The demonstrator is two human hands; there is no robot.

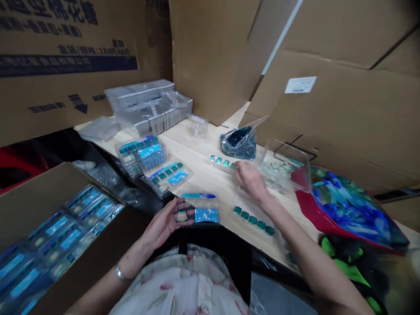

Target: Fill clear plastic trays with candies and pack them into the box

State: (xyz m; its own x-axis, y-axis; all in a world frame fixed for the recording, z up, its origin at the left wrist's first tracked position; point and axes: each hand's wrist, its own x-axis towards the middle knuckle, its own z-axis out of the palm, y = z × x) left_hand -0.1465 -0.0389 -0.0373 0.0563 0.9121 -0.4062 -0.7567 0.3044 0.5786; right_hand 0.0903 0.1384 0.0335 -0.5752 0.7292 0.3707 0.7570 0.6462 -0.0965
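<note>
My left hand (166, 223) holds a small clear plastic case (198, 209) at its left edge, close to my body. The case holds a blue pen-like stick, a blue glittery card and a small striped pad. Further out over the wooden table (203, 175), my right hand (251, 180) has its fingers curled over a row of small teal squares (220, 161). Whether it grips one is hidden. Another row of teal squares (254, 220) lies beside my right forearm. A plastic bag of dark teal pieces (240, 143) lies just beyond the hand.
Filled clear cases are stacked at the table's left (144, 154), (169, 175). A cardboard box (55, 238) at lower left holds several packed cases. Empty clear cases (149, 107) are piled at the back. A bag of blue sticks (348, 205) lies at right. Large cardboard boxes surround the table.
</note>
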